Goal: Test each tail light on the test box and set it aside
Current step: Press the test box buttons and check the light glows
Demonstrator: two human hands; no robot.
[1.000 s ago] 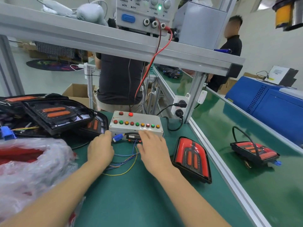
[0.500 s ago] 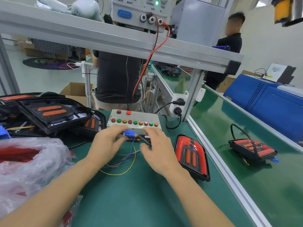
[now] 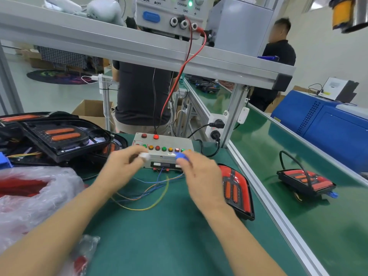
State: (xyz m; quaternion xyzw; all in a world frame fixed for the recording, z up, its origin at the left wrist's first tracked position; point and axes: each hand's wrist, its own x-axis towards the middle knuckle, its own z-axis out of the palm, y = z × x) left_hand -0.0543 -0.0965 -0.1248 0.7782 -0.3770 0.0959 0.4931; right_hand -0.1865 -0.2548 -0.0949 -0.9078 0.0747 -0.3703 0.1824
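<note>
From the head view, the left hand (image 3: 121,168) pinches a white connector (image 3: 145,155) and the right hand (image 3: 200,174) pinches a blue connector (image 3: 180,156). Half a second ago both hands met at the blue plug; now the two connectors are apart, each grip holding one in front of the test box (image 3: 162,151) on the green surface (image 3: 159,240). A tail light (image 3: 236,191) lies just beside the right wrist, unmoved. Loose coloured wires (image 3: 147,193) trail below the hands. More tail lights (image 3: 59,136) are stacked at the left.
</note>
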